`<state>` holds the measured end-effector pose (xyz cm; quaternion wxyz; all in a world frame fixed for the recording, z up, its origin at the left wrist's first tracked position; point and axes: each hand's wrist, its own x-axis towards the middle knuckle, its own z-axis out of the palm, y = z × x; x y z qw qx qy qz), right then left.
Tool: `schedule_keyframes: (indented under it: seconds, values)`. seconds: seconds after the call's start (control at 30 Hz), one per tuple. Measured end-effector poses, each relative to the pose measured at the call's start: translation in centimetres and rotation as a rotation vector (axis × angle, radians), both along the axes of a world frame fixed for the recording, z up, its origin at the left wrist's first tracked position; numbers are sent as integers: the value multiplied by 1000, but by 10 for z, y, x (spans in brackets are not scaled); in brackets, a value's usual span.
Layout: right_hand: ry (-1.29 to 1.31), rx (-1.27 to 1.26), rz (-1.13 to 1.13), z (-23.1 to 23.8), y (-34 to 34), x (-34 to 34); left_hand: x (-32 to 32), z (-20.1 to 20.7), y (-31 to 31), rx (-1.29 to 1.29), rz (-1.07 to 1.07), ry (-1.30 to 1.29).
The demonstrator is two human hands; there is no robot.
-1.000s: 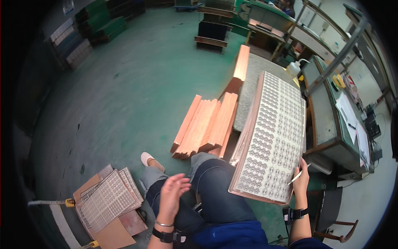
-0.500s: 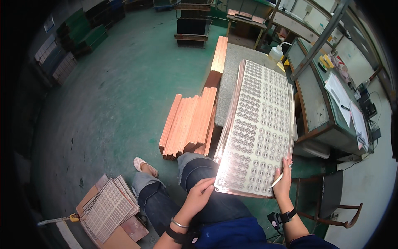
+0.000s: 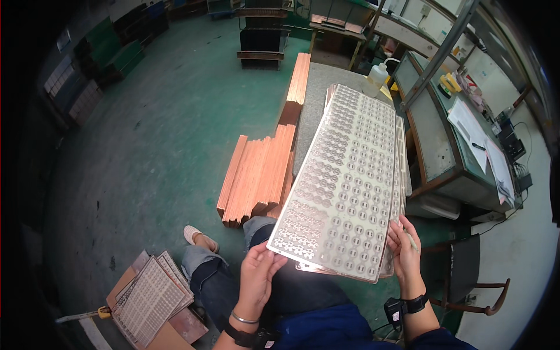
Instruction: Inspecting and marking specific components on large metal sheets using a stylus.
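Observation:
A large pale circuit board panel (image 3: 357,192), printed with rows of round patterns, lies askew on top of a stack of similar panels (image 3: 401,154). My left hand (image 3: 256,273) pinches its near left corner between thumb and fingers, and that corner juts out past the stack toward my lap. At the near right edge of the stack is my right hand (image 3: 406,256), with its fingers curled beside the panels. A slim pale pen (image 3: 412,241) is tucked in that hand. Whether its fingertips also grip a panel edge is hard to make out.
The stack rests on a grey table (image 3: 315,87) with a squeeze bottle (image 3: 378,76) at its far end. Copper-edged boards (image 3: 256,175) stand left of it. More panels (image 3: 149,300) lie low at the left. To the right are a desk (image 3: 431,146) and a chair (image 3: 464,268).
The top panel has swung leftward at its near end, uncovering the right edge of those below. My left hand moved left with its corner; my right hand shifted slightly right. The whole view shifted a little.

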<state>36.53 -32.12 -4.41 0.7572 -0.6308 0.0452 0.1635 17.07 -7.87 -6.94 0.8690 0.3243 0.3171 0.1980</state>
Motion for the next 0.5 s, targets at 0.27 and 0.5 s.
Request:
schedule_keyframes:
  seconds: [0.27, 0.5]
  values:
    - [82, 53, -46, -11, 8, -3, -8, 3, 12, 12, -24, -28]
    - [65, 132, -11, -12, -4, 6, -5, 4, 29, -109, -262, -22]
